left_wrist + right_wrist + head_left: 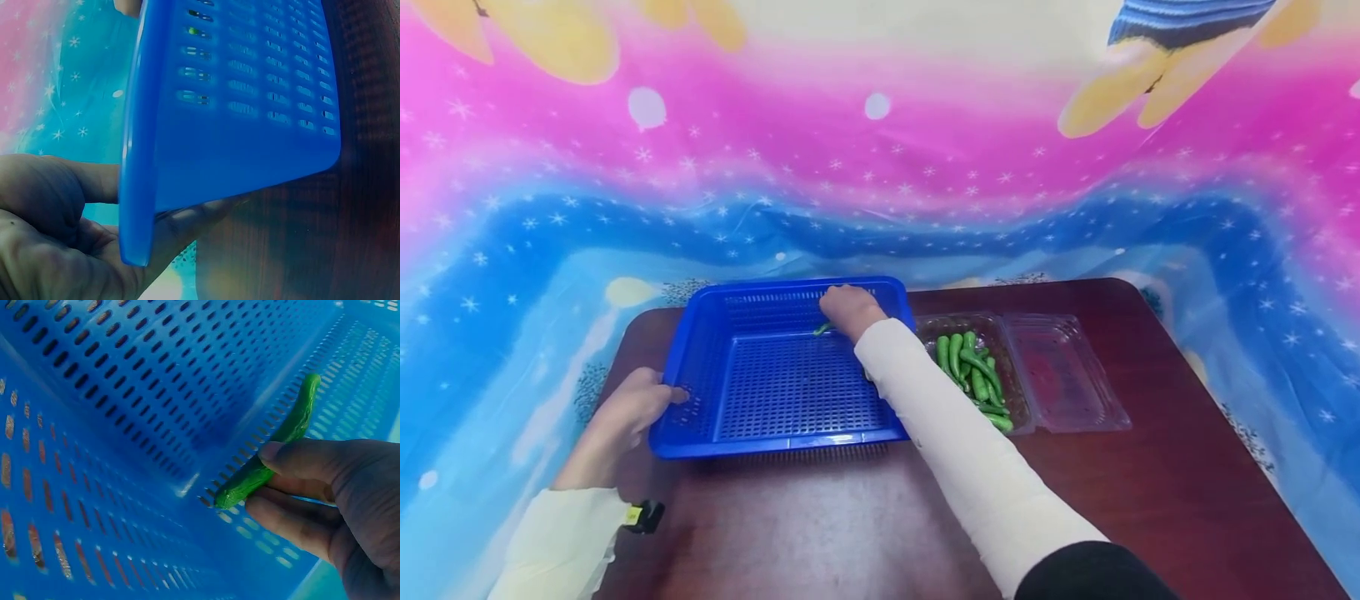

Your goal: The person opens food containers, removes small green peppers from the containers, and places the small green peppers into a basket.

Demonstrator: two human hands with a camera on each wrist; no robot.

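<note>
Nearest the camera, at the bottom edge right of centre, is a black sleeve [1093,575], with a long cream sleeve [970,450] running from it up towards the middle of the frame. At lower left, a pale cuff [561,542] carries a small black device [645,517] with a yellow label at its edge. Above the cuff, the left hand [628,406] grips the left rim of a blue basket [775,447]; its fingers are clamped round that rim, the thumb on one side and the others beneath along the outer wall, as the left wrist view shows. The basket, slotted in its walls and base, takes up the centre-left of the frame over the dark reddish counter [820,525].

In the basket's upper right, the right hand [852,311] pinches one slightly curved green pepper [297,425], fingers closed on its middle, near an inner corner. Whether the pepper's lower end touches the basket cannot be told. Just right of the basket, partly behind the cream sleeve, a clear plastic container [1021,387] holds a heap of peppers [979,379]. Its transparent lid [1063,371] lies opened out to the right. Along the top hangs a pink and blue cloth [880,179].
</note>
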